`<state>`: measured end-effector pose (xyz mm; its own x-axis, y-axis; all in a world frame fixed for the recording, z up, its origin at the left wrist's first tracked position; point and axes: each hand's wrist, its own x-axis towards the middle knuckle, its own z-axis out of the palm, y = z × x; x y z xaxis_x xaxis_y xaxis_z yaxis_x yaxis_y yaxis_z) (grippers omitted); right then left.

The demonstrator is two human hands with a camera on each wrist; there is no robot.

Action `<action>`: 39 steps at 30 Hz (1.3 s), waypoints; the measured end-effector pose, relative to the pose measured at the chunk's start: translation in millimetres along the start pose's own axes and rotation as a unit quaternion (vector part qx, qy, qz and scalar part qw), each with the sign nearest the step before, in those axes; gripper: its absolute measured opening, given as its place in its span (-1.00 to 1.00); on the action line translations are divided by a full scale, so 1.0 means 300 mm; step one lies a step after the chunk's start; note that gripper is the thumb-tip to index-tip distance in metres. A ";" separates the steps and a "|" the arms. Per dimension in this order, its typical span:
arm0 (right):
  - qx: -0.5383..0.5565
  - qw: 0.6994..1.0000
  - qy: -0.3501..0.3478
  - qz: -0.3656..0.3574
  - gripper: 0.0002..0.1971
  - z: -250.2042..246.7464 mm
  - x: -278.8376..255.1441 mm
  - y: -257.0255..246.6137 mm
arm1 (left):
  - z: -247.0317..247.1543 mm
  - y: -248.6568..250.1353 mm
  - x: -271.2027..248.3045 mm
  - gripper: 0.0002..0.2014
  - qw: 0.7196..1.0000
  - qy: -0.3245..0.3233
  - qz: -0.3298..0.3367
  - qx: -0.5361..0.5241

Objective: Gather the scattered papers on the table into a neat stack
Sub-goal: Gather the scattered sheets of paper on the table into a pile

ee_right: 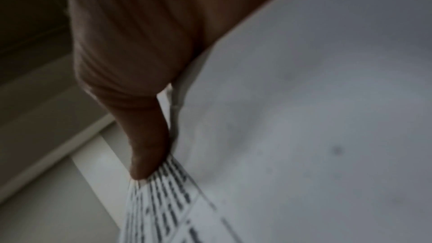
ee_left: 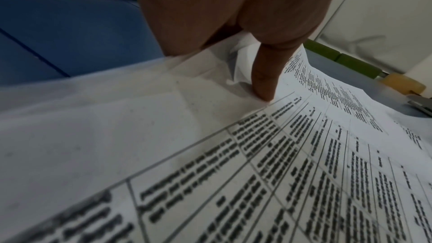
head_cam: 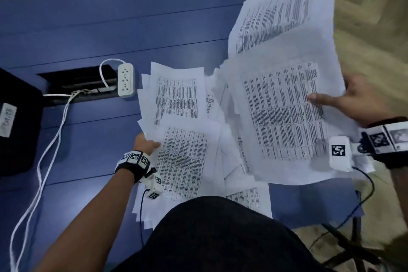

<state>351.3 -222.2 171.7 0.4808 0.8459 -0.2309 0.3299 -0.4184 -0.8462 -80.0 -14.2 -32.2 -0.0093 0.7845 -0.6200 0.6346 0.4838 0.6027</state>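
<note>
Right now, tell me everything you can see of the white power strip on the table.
The power strip is a short white plastic block with rounded ends and a row of sockets on its top face; nothing is plugged into them. It lies flat on the blue table, at the right end of a dark slot in the tabletop, left of the scattered papers and apart from them. Its white cord loops from the far end down into the slot. Neither hand touches it.

Left hand [head_cam: 145,142] and right hand [head_cam: 357,100] both pinching.
</note>
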 end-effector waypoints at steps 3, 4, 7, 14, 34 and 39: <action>0.119 0.993 0.026 0.000 -0.44 0.065 0.023 -0.059 | 0.003 0.020 -0.017 -0.62 1.000 -0.002 0.009 0.019; 0.135 0.991 0.021 0.006 -0.36 0.114 0.040 -0.051 | 0.005 0.028 -0.026 -0.62 1.000 0.001 0.010 0.022; 0.095 0.995 0.000 0.033 -0.15 0.305 0.098 0.027 | 0.018 0.026 -0.036 -0.61 1.000 0.001 0.009 0.002; -0.101 0.978 -0.068 0.169 -0.03 0.804 0.125 0.276 | 0.065 0.007 -0.008 -0.37 0.993 -0.020 -0.019 -0.115; -0.073 0.970 0.086 0.218 -0.60 0.607 0.206 0.541 | 0.013 -0.074 -0.028 -0.54 0.982 -0.104 0.027 -0.157; 0.009 0.976 0.089 0.200 -0.72 0.617 0.230 0.509 | -0.017 -0.047 -0.027 -0.65 0.984 -0.119 0.032 -0.128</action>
<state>284.4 -166.4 -62.5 0.7018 0.5449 -0.4588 0.0734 -0.6960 -0.7143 -92.8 -25.4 -33.0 0.2244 0.7180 -0.6589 0.4120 0.5428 0.7318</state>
